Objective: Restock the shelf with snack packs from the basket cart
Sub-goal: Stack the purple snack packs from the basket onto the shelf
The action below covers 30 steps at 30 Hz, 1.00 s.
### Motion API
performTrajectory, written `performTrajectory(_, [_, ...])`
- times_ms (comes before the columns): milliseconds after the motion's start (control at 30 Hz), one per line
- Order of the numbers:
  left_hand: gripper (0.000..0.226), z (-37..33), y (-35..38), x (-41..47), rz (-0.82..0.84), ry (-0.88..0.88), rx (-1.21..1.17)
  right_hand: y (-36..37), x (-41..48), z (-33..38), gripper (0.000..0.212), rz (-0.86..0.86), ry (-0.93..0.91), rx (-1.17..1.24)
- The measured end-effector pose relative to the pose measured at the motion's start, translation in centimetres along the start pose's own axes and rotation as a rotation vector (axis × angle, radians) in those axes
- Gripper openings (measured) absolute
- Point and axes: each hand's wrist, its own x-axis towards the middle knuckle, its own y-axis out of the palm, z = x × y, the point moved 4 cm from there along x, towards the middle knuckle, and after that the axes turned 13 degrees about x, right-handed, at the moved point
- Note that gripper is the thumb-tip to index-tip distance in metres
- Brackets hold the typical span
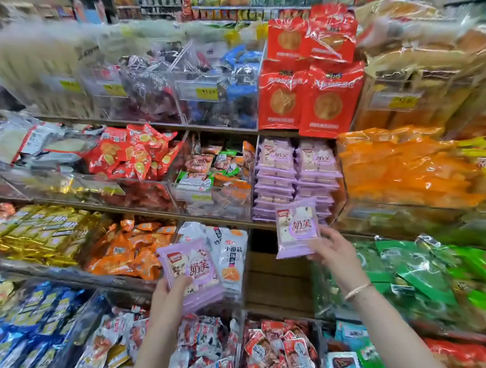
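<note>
The right hand (335,249) pinched one purple pack (296,228) upright just before the purple stacks (295,177) on the shelf (141,211), likely to slot it there; the left hand (168,290), fingers curled, gripped a spare bundle (191,272) lower down, seemingly kept ready as supply.
</note>
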Motion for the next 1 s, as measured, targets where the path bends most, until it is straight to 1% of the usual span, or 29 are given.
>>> performTrajectory(67, [0.031, -2.1, -0.4, 0.8, -0.007, 0.045, -0.01, 1.4, 2.4, 3.8, 0.024, 0.01, -0.109, 0.006])
performTrajectory(167, [0.012, -5.0, -1.0, 2.0, 0.019, 0.099, -0.047, 3.8, 6.5, 8.2, 0.031, -0.024, -0.226, -0.078])
performTrajectory(233, [0.007, -6.6, -1.2, 3.2, 0.041, 0.115, -0.051, 5.3, 9.3, 9.8, 0.042, -0.04, -0.238, -0.075])
performTrajectory(300, [0.01, -8.0, -1.1, 4.4, 0.062, 0.119, -0.06, 6.3, 12.0, 10.5, 0.051, -0.077, -0.21, -0.056])
performTrajectory(333, [0.01, -8.6, -0.8, 5.0, 0.081, 0.122, -0.067, 6.7, 13.1, 10.7, 0.053, -0.101, -0.188, -0.065])
performTrajectory(433, [0.007, -9.8, 0.0, 6.3, 0.109, 0.149, -0.066, 7.9, 15.7, 10.7, 0.045, -0.146, -0.099, 0.004])
performTrajectory(500, [0.007, -10.2, 0.5, 6.8, 0.124, 0.174, -0.05, 8.2, 16.2, 10.6, 0.023, -0.178, -0.073, -0.014])
performTrajectory(533, [0.007, -10.3, 0.7, 7.0, 0.136, 0.176, -0.046, 8.2, 16.2, 10.7, 0.016, -0.204, -0.071, -0.092])
performTrajectory(600, [0.008, -10.4, 1.2, 7.4, 0.159, 0.162, -0.054, 8.1, 15.9, 11.1, 0.014, -0.275, -0.145, -0.396])
performTrajectory(633, [0.009, -10.4, 1.3, 7.5, 0.168, 0.152, -0.057, 8.1, 15.6, 11.4, 0.014, -0.306, -0.203, -0.563])
performTrajectory(700, [0.012, -10.3, 1.7, 7.9, 0.192, 0.139, -0.055, 8.2, 15.1, 11.7, 0.018, -0.318, -0.271, -0.807])
performTrajectory(767, [0.019, -10.2, 2.1, 7.9, 0.218, 0.125, -0.058, 8.3, 14.6, 11.7, 0.024, -0.307, -0.238, -0.962])
performTrajectory(833, [0.021, -10.2, 2.4, 7.8, 0.233, 0.121, -0.066, 8.2, 14.0, 11.9, 0.031, -0.31, -0.258, -1.053])
performTrajectory(900, [0.024, -10.2, 2.6, 7.6, 0.255, 0.118, -0.071, 8.5, 12.4, 12.2, 0.033, -0.324, -0.386, -1.069])
performTrajectory(967, [0.038, -10.4, 2.9, 7.1, 0.282, 0.121, -0.072, 9.0, 10.4, 11.9, 0.035, -0.27, -0.485, -0.964])
performTrajectory(1000, [0.048, -10.6, 3.0, 6.8, 0.293, 0.124, -0.063, 9.3, 9.4, 11.2, 0.035, -0.196, -0.481, -0.881])
